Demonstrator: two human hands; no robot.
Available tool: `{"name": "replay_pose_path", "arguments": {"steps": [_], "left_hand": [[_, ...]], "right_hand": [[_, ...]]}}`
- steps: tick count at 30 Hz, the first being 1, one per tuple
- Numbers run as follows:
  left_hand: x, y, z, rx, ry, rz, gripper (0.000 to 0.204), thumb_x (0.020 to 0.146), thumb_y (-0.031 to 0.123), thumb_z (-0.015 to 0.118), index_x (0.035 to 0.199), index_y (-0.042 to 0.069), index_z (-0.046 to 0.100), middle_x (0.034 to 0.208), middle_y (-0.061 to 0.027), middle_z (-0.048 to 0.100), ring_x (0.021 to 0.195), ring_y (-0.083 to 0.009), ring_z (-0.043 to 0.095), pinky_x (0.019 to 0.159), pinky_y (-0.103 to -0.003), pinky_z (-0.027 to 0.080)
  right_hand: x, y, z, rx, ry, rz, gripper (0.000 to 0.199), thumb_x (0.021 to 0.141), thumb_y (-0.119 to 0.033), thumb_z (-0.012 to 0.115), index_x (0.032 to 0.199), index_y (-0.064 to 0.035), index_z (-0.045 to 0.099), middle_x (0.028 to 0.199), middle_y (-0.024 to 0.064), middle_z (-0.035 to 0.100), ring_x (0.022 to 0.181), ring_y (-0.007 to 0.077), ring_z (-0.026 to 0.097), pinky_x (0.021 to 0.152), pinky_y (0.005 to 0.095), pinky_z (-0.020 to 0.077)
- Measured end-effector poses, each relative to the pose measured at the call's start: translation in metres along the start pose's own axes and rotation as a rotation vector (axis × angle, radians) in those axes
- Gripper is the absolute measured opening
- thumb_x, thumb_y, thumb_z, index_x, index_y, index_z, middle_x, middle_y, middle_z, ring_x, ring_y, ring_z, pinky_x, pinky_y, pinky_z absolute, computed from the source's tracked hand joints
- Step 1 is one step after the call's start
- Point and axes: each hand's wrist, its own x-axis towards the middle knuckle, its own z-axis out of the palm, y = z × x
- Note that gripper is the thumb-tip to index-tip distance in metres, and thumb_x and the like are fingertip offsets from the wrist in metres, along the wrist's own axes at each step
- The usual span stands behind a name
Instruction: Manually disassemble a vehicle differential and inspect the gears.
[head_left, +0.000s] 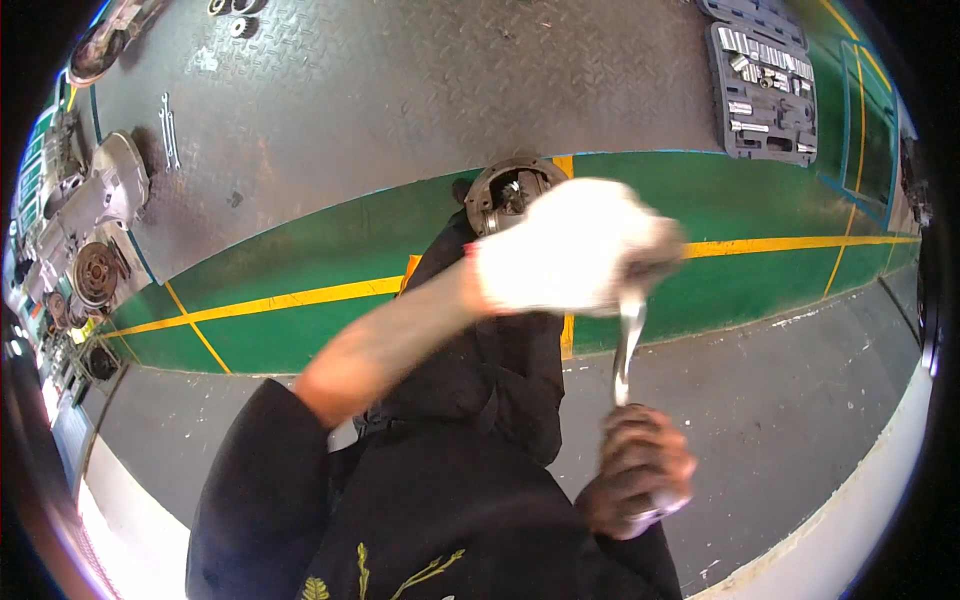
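A shiny silver wrench-like hand tool (pixel 628 345) stands nearly upright between my hands. Its lower end is wrapped in the closed fingers of my right hand (pixel 640 470), which are darkly stained. My left hand (pixel 570 245), in a white glove with dirty fingertips, reaches across and closes round the tool's upper end; motion blurs it and hides the tool's head. Just beyond the left hand is a round metal housing (pixel 483 198) with toothed gears inside, partly covered by the glove and next to my dark trouser leg.
At the far right lies an open grey socket case (pixel 768 95). Two wrenches (pixel 169 130) rest on the dark metal floor plate (pixel 400 90). Leftward are a metal casing (pixel 120 180) and a round brown disc (pixel 96 274). Small gear rings (pixel 241 27) lie at the far left.
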Motion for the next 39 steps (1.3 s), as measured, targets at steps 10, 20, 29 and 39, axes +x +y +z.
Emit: {"name": "replay_pose_path", "arguments": {"steps": [10,20,29,39], "left_hand": [[0.024,0.017,0.032,0.043,0.162,-0.021,0.029,0.086,0.025,0.067,0.111,0.011,0.067,0.101,-0.0131,0.066,0.102,-0.0226,0.065,0.084,-0.034,0.054],[0.017,0.011,0.068,0.019,0.221,-0.071,0.009,0.084,0.015,0.068,0.089,0.012,0.061,0.068,-0.0028,0.056,0.063,-0.0197,0.061,0.061,-0.040,0.051],[0.022,-0.007,0.022,0.012,0.218,0.049,0.017,0.075,0.010,0.073,0.091,0.011,0.068,0.068,-0.0108,0.060,0.056,-0.0304,0.065,0.053,-0.042,0.050],[0.022,0.004,0.072,0.066,0.336,0.041,0.019,0.070,0.010,0.071,0.086,0.014,0.061,0.055,-0.0048,0.055,0.051,-0.0287,0.061,0.052,-0.040,0.047]], "right_hand": [[-0.016,-0.034,0.006,-0.765,-0.617,-0.764,0.016,0.102,-0.013,0.055,0.087,-0.0069,0.054,0.085,0.0098,0.059,0.079,0.0205,0.064,0.075,0.0402,0.0557],[0.008,0.004,0.030,-2.048,-0.475,-0.490,0.014,0.100,-0.010,0.059,0.112,-0.0039,0.057,0.101,0.0120,0.066,0.080,0.0261,0.071,0.066,0.0447,0.0612],[0.025,0.013,0.014,-2.699,-0.466,-0.808,0.037,0.082,-0.009,0.067,0.053,-0.0114,0.044,0.050,0.0033,0.049,0.044,0.0199,0.054,0.056,0.0421,0.0568],[0.004,-0.006,0.029,-2.393,-0.691,-1.063,0.043,0.092,-0.016,0.051,0.055,-0.0173,0.028,0.046,-0.0037,0.026,0.037,0.0088,0.033,0.044,0.0244,0.0386]]}}
